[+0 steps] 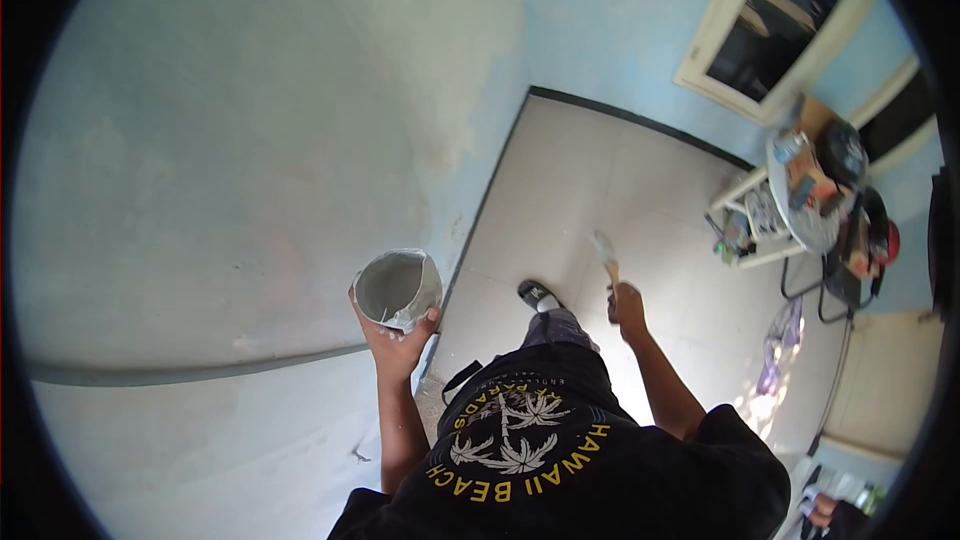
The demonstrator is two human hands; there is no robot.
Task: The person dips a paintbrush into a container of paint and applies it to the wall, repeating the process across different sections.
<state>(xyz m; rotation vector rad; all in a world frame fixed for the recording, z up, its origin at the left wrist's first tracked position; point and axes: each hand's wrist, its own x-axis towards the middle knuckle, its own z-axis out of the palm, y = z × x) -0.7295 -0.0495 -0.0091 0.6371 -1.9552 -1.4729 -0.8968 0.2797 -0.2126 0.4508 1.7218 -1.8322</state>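
Note:
My left hand [395, 348] is wrapped round a pot [400, 315] with an uneven, paint-smeared rim. The pot's mouth faces up towards me, and its inside looks grey-white. White smears show on my fingers. Out to the right, over the floor, my right hand [627, 312] is closed on the handle of a paintbrush [606, 252]. Its pale head points away from me and is slightly blurred. The brush is apart from the wall and from the pot.
A patchy blue-green wall [270, 140] rises at my left, with a ledge [200, 372] along it. To the right, a cluttered round table [778, 180] stands by a window frame [695, 65]. Purple cloth [778, 345] lies on the tiled floor [560, 180]. Another person's hand [822, 510] shows at lower right.

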